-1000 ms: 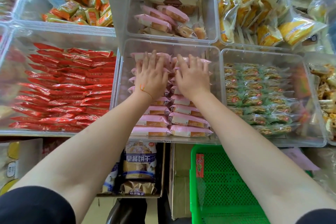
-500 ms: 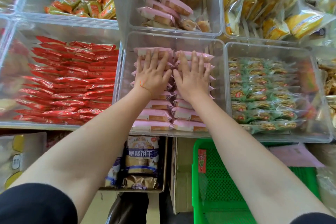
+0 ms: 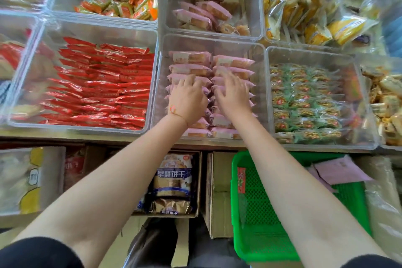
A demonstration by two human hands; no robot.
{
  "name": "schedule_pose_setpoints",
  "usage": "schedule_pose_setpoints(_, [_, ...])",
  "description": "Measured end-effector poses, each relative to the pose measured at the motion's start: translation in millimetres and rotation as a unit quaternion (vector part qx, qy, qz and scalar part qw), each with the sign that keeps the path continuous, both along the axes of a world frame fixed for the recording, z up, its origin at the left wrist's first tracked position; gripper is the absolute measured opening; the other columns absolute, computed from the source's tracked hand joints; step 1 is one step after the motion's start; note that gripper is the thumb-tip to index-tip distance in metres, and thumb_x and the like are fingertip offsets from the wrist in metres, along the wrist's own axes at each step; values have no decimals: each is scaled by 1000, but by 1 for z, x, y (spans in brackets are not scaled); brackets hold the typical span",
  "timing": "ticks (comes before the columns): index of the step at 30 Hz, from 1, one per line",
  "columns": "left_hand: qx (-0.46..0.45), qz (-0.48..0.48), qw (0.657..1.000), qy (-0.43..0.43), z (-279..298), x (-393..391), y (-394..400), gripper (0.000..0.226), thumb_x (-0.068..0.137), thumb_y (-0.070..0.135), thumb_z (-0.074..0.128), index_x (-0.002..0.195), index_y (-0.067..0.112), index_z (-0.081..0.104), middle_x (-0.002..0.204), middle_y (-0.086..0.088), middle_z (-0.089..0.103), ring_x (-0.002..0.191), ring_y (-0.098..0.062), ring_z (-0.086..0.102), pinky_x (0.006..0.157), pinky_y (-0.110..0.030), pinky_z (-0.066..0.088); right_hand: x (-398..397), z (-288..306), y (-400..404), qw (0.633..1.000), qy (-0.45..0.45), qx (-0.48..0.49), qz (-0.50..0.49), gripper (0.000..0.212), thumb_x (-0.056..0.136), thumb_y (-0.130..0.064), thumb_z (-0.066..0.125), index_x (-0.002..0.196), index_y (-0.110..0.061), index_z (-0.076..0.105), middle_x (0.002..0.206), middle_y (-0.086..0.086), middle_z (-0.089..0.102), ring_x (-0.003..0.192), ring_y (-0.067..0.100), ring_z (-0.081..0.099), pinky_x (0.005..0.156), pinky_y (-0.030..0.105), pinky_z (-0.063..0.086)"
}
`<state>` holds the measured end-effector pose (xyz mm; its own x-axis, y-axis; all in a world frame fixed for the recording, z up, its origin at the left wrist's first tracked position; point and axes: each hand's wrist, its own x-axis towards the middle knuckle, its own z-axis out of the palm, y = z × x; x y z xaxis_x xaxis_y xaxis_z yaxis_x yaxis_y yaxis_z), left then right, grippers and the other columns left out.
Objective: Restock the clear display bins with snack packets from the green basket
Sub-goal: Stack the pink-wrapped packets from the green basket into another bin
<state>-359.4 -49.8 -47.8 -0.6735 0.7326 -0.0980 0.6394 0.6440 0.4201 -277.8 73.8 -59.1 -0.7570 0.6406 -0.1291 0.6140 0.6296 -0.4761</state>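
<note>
From the head camera, the pink snack packets (image 3: 191,69) lie in two side-by-side columns inside the middle clear display bin (image 3: 208,41), each packet flat with its long axis running left to right and the columns stepping back from the near wall of the bin to the far one. The left hand (image 3: 187,102) rests palm down on the left column, its fingers curled loosely over the packets below the topmost three; whether it truly pinches one cannot be told. The right hand (image 3: 233,95) lies palm down on the right column, fingers spread and gently bent, touching the packets without closing round any. Both forearms reach straight forward from the bottom corners of the view and converge on this bin, black sleeves at the edge. A thin orange cord (image 3: 174,111) circles the left wrist. The green basket (image 3: 256,213) stands below the shelf, under the right forearm, with pale pink paper (image 3: 341,169) lying across its far right corner. Left of the middle bin sits a bin of red packets (image 3: 97,80); right of it a bin of green packets (image 3: 304,102). Behind it another bin holds a few pink packets (image 3: 195,17) lying askew.
</note>
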Motion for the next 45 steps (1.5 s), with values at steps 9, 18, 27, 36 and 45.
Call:
schedule_pose_setpoints(9, [35,25,893,-449,49,146,-9,20,94,24,55,86,14,71,76,-7,69,55,-14,60,49,-21,45,182,45,-59,969,96,-74,-216,20,93,-17,52,90,-15,71,78,5,70,73,25,62,62,35,49])
schedule_pose_setpoints(18, [-105,121,830,-534,-26,247,50,21,97,13,48,114,6,58,82,-10,64,46,-14,57,44,-17,37,327,-41,23,954,-145,-152,-213,27,93,-21,52,117,-13,61,119,11,59,104,31,56,82,35,47])
schedule_pose_setpoints(27, [-75,353,661,-658,-93,364,93,21,100,21,39,91,15,56,84,-6,62,70,-18,61,64,-27,43,445,-108,112,939,-289,-101,-159,74,87,-26,66,148,-9,27,150,15,33,138,31,32,108,46,33])
schedule_pose_setpoints(36, [-95,362,648,-663,-130,403,108,18,101,26,40,104,16,55,90,-4,62,75,-17,61,66,-27,43,441,-148,128,932,-336,-69,-115,90,75,-60,71,141,-10,36,143,12,43,131,28,41,105,43,33])
schedule_pose_setpoints(45, [-28,371,679,-633,-149,423,121,62,83,46,68,132,14,47,128,-8,59,99,-25,63,73,-33,51,425,-147,108,917,-121,-339,-170,54,72,-32,83,106,-11,47,98,5,58,88,24,57,69,33,41])
